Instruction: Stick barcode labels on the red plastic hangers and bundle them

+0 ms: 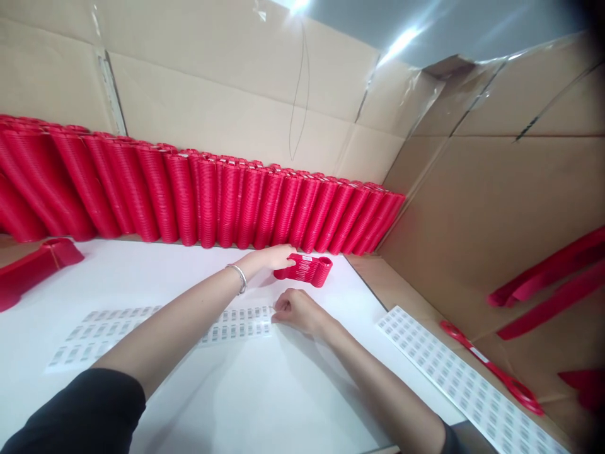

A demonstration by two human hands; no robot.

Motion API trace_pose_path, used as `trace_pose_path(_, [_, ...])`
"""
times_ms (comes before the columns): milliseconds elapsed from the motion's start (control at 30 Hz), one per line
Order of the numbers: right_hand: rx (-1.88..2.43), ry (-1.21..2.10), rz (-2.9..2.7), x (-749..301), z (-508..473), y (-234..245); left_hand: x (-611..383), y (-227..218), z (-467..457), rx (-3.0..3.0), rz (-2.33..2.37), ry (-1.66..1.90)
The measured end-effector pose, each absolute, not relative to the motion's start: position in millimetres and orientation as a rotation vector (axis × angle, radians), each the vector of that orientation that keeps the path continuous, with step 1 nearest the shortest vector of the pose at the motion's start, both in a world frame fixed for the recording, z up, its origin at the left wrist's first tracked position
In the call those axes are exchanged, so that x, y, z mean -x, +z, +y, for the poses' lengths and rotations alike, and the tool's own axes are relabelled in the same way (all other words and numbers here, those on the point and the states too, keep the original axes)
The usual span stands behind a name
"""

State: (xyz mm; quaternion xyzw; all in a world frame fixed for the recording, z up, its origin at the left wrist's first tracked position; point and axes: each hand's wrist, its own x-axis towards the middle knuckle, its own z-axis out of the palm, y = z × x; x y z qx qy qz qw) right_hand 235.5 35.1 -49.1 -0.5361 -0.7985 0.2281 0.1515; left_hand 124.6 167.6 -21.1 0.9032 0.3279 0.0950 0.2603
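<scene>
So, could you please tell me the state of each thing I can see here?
Left hand: holding the short stack's left end
Right hand: fingers bent together at the label sheet's right edge
Short stack: apart from the row
Label sheet: flat, partly hidden
Tall stacks: standing, in a row
Right sheet: flat
Red piece: lying down, labelled
Bracelet: worn on left wrist

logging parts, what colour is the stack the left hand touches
Red: the stack, clear in the head view.

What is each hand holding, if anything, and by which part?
Left hand holds the small red stack by its left end. Right hand is at the right edge of the label sheet; any hold is unclear.
</scene>
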Motion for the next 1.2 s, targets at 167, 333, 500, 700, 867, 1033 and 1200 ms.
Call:
trace_pose_path(167, [1.647, 0.649, -2.228, -229, 39, -50, -126, -25, 172, -2.443, 0.927, 0.270])
trace_pose_path(333, [1.727, 0.667, -2.140, -221, 46, -45, -127, -29, 175, -2.445, 0.954, 0.276])
trace_pose_path(500, [1.638, 0.840, -1.981, -217, 50, -46, -128, -28, 175, -2.472, 0.951, 0.268])
trace_pose_path(700, [1.321, 1.015, -1.499, -258, 64, -43, -128, -28, 176, -2.514, 0.938, 0.270])
trace_pose_path(867, [1.135, 0.913, -1.107, -329, 77, -25, -126, -30, 179, -2.508, 0.908, 0.284])
trace_pose_path(1033, [1.102, 0.840, -1.034, -372, 83, -14, -123, -29, 180, -2.495, 0.884, 0.284])
trace_pose_path(1200, [1.203, 0.883, -1.264, -369, 86, -22, -123, -28, 182, -2.502, 0.848, 0.252])
